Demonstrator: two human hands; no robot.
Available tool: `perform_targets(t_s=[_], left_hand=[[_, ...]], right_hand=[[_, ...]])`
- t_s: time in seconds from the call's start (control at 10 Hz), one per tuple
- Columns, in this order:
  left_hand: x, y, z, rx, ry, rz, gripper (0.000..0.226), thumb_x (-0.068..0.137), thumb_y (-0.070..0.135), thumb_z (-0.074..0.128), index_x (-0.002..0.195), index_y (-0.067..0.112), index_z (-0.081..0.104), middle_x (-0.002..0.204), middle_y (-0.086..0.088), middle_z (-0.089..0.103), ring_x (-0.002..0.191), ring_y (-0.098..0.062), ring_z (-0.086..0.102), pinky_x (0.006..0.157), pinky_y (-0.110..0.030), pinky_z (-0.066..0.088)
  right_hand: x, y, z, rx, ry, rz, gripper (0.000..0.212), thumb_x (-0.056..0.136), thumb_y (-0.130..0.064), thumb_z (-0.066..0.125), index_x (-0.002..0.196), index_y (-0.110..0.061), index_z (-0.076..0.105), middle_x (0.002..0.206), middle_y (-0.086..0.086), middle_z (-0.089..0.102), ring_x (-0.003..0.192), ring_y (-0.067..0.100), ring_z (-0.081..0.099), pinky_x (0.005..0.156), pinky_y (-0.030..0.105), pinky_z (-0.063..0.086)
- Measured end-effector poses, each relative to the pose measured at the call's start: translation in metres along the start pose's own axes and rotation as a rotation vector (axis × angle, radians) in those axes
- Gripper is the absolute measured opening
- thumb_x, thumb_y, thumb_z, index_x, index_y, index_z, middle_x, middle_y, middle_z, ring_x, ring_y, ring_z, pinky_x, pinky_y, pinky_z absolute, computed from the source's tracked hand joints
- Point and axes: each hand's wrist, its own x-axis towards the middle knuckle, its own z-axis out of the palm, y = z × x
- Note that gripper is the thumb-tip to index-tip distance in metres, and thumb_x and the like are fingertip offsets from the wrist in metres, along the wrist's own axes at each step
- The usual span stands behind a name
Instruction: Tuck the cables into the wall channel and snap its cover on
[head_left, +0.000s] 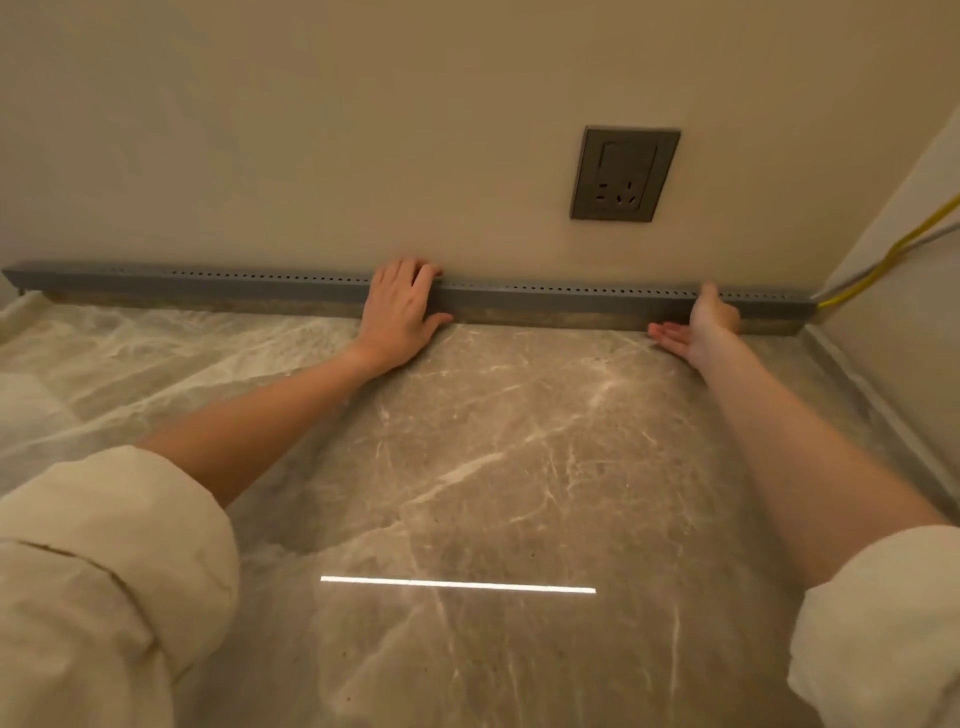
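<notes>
A long grey channel with its cover (561, 297) runs along the foot of the wall, a row of small holes on top. My left hand (400, 309) lies over its middle, fingers draped across the top and thumb against the front face. My right hand (698, 325) is farther right, thumb up against the cover's front, fingers straight and pointing left just above the floor. A yellow cable (878, 270) comes out of the channel's right end and climbs the side wall. No cable inside the channel is visible.
A grey wall socket (623, 174) sits above the channel between my hands. The floor (493, 441) is glossy brown marble. A side wall (904, 332) closes the corner on the right. Pale sheeting (47, 364) covers the floor at the left.
</notes>
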Motion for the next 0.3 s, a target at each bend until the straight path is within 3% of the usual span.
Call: perform_targets(t_s=[0.1,0.2,0.3], left_hand=[[-0.002,0.002,-0.015,-0.016,-0.04,-0.003,0.054,0.081,0.04,0.065,0.122,0.009,0.048,0.117,-0.014,0.054,0.108,-0.033,0.05,0.094,-0.042,0.04],[-0.001,0.008,-0.037,-0.048,-0.102,-0.042,0.05,0.083,0.038,0.064,0.121,0.008,0.049,0.116,-0.014,0.056,0.108,-0.032,0.051,0.094,-0.041,0.042],[-0.004,0.017,-0.053,-0.118,-0.177,-0.076,0.044,0.088,0.036,0.06,0.12,0.008,0.05,0.116,-0.013,0.057,0.108,-0.031,0.052,0.092,-0.04,0.042]], right_hand=[[-0.022,-0.006,-0.001,-0.057,0.008,0.03,0.052,0.096,-0.043,0.04,0.135,-0.009,0.036,0.104,0.022,0.06,0.072,0.028,0.066,0.066,0.039,0.058],[-0.039,-0.012,0.003,-0.113,-0.009,0.069,0.054,0.095,-0.045,0.039,0.136,-0.01,0.037,0.119,0.022,0.058,0.1,0.032,0.064,0.082,0.041,0.056],[-0.057,-0.015,0.006,-0.225,-0.058,0.114,0.054,0.095,-0.043,0.042,0.136,-0.009,0.037,0.126,0.024,0.054,0.108,0.033,0.059,0.09,0.042,0.052]])
